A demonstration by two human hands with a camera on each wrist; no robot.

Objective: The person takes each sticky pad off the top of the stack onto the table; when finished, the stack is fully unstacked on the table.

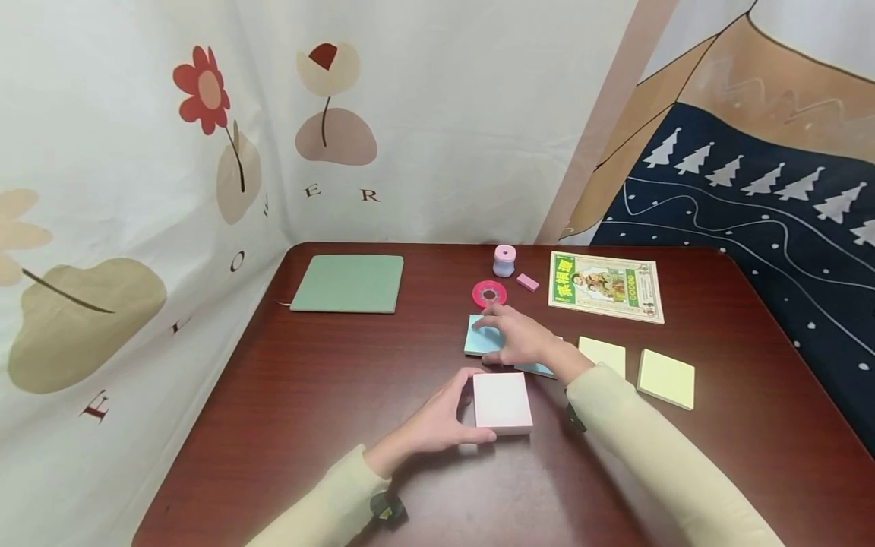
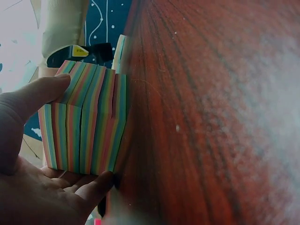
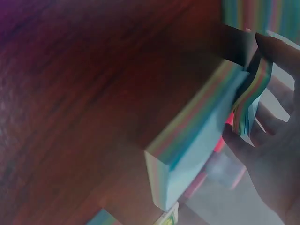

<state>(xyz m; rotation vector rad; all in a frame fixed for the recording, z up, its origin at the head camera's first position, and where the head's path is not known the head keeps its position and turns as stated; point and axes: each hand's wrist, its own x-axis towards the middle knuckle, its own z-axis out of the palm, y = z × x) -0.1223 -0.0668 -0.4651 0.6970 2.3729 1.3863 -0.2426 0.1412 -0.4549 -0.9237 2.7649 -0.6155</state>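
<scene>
Holding, left hand (image 1: 444, 418): thumb and fingers wide apart, curled on opposite sides of pad stack (image 1: 502, 403)
Pinching, right hand (image 1: 522, 336): thumb and fingers partly closed on gripped blue pad (image 1: 481, 339), pad bent
Stack position: between left thumb and fingers, pale pink top
Gripped blue pad position: between right thumb and fingers, just beyond stack
Stacks: 1, layers too tight to count
Loose blue pad (image 1: 536, 370): 1, on worktop (image 1: 328, 395), partly hidden by right hand
Yellow pads (image 1: 666, 380): 2, apart, right of loose blue pad
Tape roll (image 1: 480, 296): 1, just beyond right fingers
Booklet (image 1: 604, 287): 1, far right
Green notebook (image 1: 349, 283): 1, far left
Pink block (image 1: 528, 282): 1
Spool (image 1: 504, 262): 1, beside block
</scene>
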